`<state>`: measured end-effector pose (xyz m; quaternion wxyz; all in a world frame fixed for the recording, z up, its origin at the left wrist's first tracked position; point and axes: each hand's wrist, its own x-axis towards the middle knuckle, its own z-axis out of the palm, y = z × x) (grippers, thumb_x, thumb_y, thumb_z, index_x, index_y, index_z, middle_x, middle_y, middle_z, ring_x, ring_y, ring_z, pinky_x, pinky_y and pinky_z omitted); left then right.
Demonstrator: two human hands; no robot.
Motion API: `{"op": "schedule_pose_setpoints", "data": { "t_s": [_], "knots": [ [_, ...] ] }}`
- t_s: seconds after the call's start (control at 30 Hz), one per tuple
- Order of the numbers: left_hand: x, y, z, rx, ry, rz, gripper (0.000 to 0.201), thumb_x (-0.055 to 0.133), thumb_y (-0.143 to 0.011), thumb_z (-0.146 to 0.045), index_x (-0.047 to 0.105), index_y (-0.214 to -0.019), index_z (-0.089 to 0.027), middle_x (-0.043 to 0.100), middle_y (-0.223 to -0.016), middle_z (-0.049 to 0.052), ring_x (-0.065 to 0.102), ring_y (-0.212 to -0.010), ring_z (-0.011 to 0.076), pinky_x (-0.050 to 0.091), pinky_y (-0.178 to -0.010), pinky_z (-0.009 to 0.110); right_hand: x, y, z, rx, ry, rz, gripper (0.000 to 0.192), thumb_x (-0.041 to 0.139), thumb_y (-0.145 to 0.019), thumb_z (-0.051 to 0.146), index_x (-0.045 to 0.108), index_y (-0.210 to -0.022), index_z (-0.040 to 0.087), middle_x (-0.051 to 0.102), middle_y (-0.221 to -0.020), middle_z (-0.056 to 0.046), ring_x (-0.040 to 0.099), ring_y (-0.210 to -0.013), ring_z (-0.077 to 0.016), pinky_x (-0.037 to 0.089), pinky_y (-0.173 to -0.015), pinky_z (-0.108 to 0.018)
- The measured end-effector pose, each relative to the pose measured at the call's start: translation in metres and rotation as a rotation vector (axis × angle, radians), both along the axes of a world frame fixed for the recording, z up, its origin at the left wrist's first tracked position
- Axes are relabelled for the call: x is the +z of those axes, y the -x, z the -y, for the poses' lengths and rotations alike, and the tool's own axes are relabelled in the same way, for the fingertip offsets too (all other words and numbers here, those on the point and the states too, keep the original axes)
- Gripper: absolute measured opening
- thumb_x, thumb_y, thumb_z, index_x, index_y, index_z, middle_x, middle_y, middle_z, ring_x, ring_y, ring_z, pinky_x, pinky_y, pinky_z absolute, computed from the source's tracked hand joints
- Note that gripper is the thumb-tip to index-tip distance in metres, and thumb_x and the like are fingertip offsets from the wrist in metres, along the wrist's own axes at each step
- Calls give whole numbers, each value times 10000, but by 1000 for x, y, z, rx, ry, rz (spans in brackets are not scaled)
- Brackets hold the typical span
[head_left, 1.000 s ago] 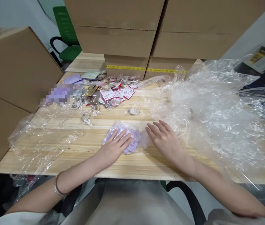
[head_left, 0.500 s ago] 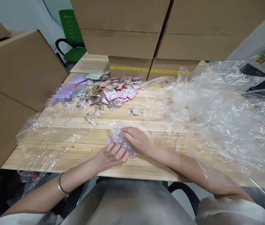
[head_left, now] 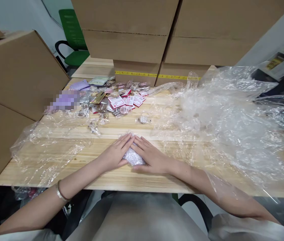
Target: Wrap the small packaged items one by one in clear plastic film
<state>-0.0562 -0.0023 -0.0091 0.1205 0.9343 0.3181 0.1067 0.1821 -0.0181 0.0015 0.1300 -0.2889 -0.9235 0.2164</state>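
Observation:
In front of my body a small bundle in clear, shiny plastic wrap [head_left: 133, 158] lies on the wooden table. From the left, my left hand [head_left: 115, 152] rests flat over its edge with the fingers stretched out. My right hand [head_left: 151, 154] lies flat over the other side, its thumb along the near edge. The fingertips of both hands meet at the top of the bundle. What is inside it I cannot make out. Just beyond the hands sits a small packet in clear film [head_left: 144, 119].
A pile of small bagged items and red-and-white cards [head_left: 117, 101] lies further back, beside purple pouches [head_left: 79, 84]. Crumpled clear plastic film [head_left: 222, 120] covers the right side; more film [head_left: 46, 147] hangs over the left. Cardboard boxes [head_left: 127, 43] stand behind, with another box [head_left: 21, 73] at left.
My hands have gone from bent fingers working at the crumpled lilac-tinted plastic to lying flat on it. The bundle now looks flatter and more compact. The view has shifted slightly.

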Motion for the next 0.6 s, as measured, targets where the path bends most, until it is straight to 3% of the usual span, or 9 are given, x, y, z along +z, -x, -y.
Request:
{"op": "schedule_pose_setpoints", "data": {
  "t_s": [0.13,0.2,0.3,0.37,0.47,0.53,0.6],
  "knots": [
    [8,7,2,22,39,134,563,455,-943,-171,379,-1502,-174,480,-1508,150,454,-1398,245,392,-1157,442,14,-33,20,-81,82,-118,951,651,-883,430,79,-1603,190,203,-1633,-175,200,-1508,-282,282,-1196,-512],
    [19,0,7,106,130,304,417,414,-988,-210,518,-1391,-194,614,-1381,110,593,-1257,223,482,-1073,393,23,-45,35,-286,97,-286,911,610,-922,365,17,-1604,254,220,-1634,-144,267,-1489,-263,338,-1175,-506],
    [42,-32,13,272,325,574,330,427,-1012,-345,649,-1180,-167,739,-1114,84,699,-1012,236,566,-914,373,36,-51,54,-551,163,-586,896,585,-946,380,-32,-1592,323,210,-1638,-124,302,-1474,-267,404,-1134,-525],
    [58,-65,14,254,453,700,374,419,-1014,-411,640,-1171,-153,738,-1077,80,695,-980,243,569,-897,383,44,-48,60,-588,247,-734,825,607,-934,398,94,-1578,343,315,-1601,-121,395,-1427,-275,455,-1098,-516],
    [79,-114,12,45,534,769,405,369,-1030,-435,556,-1285,-183,685,-1198,77,646,-1096,232,534,-973,386,60,-51,66,-742,297,-879,515,634,-921,368,436,-1394,314,585,-1383,-95,613,-1219,-251,548,-1005,-457],
    [91,-141,3,-28,483,695,404,321,-1041,-445,540,-1282,-205,646,-1231,81,598,-1166,227,492,-1037,402,74,-63,71,-919,252,-952,352,659,-903,352,549,-1232,292,680,-1209,-65,683,-1073,-232,599,-908,-416],
    [100,-168,-14,-22,392,619,451,224,-1052,-457,542,-1230,-191,604,-1225,111,547,-1213,234,442,-1086,440,89,-87,77,-1097,145,-1009,313,700,-868,366,598,-1153,289,702,-1133,-51,696,-1011,-234,619,-829,-396]
  ]
}}
